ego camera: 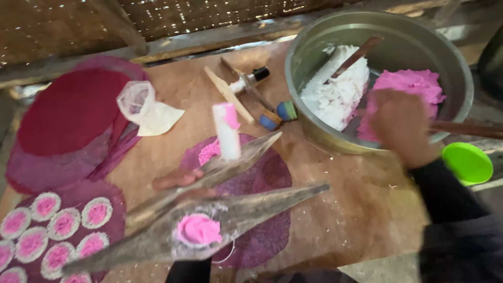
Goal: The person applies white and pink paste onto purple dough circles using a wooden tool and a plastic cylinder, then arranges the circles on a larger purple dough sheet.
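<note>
My left hand (pixel 177 180) holds long, pointed grey leaf pieces (pixel 246 207) from underneath; only its fingers show. A lump of pink dough (pixel 198 229) sits on the lower leaf. My right hand (pixel 401 126) is blurred, at the near rim of a large metal bowl (pixel 450 47), beside the pink dough mass (pixel 411 84). A brown stick (pixel 466 129) runs from that hand toward the right; I cannot tell if the hand grips it. White dough (pixel 338 94) with a wooden stick (pixel 361 52) in it fills the bowl's left side.
A white cylinder with a pink top (pixel 226 131) stands on a purple round mat (pixel 267 236). Several pink-and-white round cakes (pixel 63 225) lie at bottom left. Red and purple discs (pixel 68 110), a plastic bag (pixel 139 102), wooden sticks (pixel 228 94), small blue pieces (pixel 277 115) and a green lid (pixel 468 163) lie around.
</note>
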